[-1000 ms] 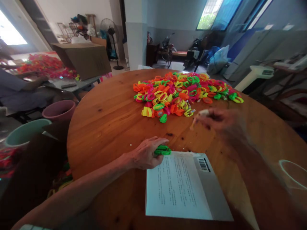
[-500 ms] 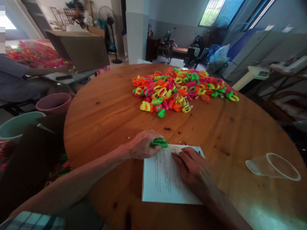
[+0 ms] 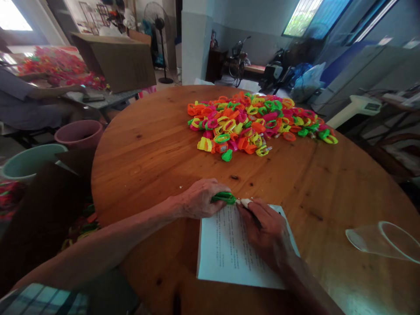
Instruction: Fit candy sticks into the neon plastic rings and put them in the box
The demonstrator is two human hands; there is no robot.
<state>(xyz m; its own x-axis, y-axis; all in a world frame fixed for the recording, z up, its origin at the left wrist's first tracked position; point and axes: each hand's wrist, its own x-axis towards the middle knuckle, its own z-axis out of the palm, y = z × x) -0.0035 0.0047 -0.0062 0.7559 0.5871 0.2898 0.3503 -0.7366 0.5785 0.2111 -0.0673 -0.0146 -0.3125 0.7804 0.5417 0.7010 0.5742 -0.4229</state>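
My left hand (image 3: 201,199) is closed round a green plastic band (image 3: 224,197), which looks like a toy watch, above the top edge of a printed paper stack (image 3: 226,245). My right hand (image 3: 264,223) rests over the paper, its fingers pinched together by the right end of the green band. White covering or material shows at its fingertips; anything tiny between them is too small to make out. Farther back lies a heap of similar bright bands (image 3: 243,120) in orange, yellow, pink and green. One loose green piece (image 3: 226,155) lies at its near edge.
A clear plastic cup (image 3: 370,240) lies on its side at the right of the round wooden table (image 3: 141,162). Pink (image 3: 78,133) and green tubs (image 3: 33,159) stand at the left. Beyond them are a cardboard box (image 3: 121,61) and a seated person (image 3: 29,94) beside another colourful pile.
My right fingertips have moved up from the paper to the end of the green band, which has turned slightly in my left hand. The whole view has shifted a little.
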